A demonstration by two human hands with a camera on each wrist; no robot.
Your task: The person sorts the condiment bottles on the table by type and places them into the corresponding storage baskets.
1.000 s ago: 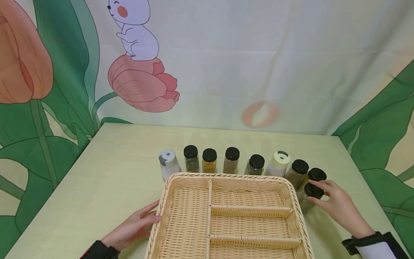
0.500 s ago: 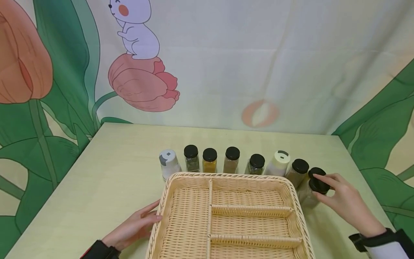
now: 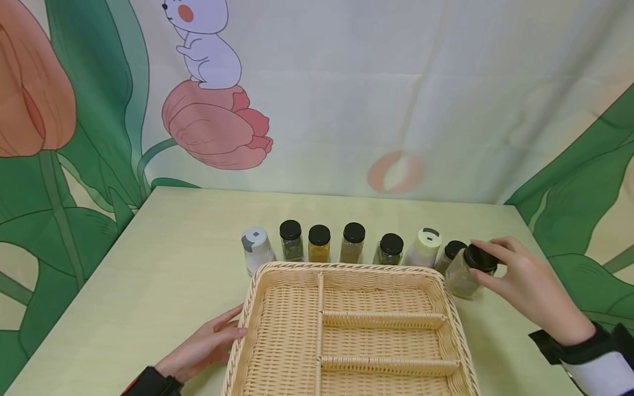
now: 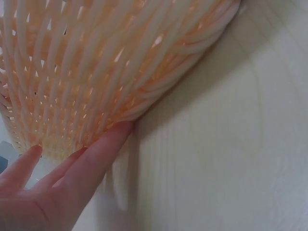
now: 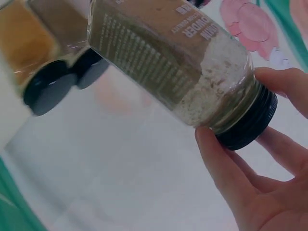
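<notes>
Printed cloth [image 3: 317, 104] with tulips hangs behind a pale table [image 3: 183, 247]. At its right side, the right hand [image 3: 532, 291] pinches a tilted powder jar [image 3: 462, 278] between thumb and fingers, around its black ridged lid [image 5: 252, 120] and the shoulder. It looks like stiff, smooth glass, probably not heavy but breakable; the ridges should give the surest hold, the slick sides less. Just beside it stands a brown-filled jar [image 3: 453, 252]; then come a yellow-capped bottle [image 3: 424, 248], four black-lidded jars [image 3: 290, 242] and a grey-and-white-capped bottle [image 3: 257, 248], in a row behind a divided wicker basket [image 3: 346, 266]. Against the basket's left side rest the extended fingers of the left hand [image 3: 210, 344]. Whether the held jar's base touches the table I cannot tell. An amber-filled jar [image 5: 21, 38] shows in the right wrist view but is hidden in the head view; the basket's near end is cut off, its rim hides several jar bottoms, and most label print is unreadable.
</notes>
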